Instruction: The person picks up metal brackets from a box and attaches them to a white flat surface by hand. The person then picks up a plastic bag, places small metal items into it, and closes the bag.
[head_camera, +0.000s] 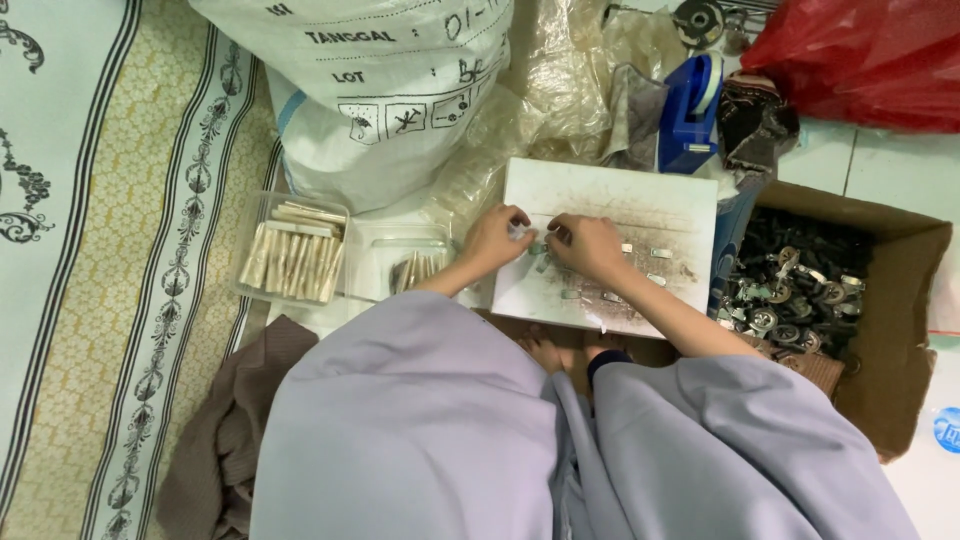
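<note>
left hand (493, 240), right hand (585, 245): both pinching one small clear plastic packet (520, 232) between them. stained white square board (670, 205) beneath. small grey metal clips (660, 253) at 3 o'clock.

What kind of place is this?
Probably a home floor used for piecework: a patterned mat, a cardboard box of small metal parts, a white board under both hands.

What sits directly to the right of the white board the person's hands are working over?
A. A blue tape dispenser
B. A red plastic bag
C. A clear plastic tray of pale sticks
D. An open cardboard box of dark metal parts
D: the cardboard box of dark metal parts sits against the right edge of the white board; the tray lies to its left.
</note>
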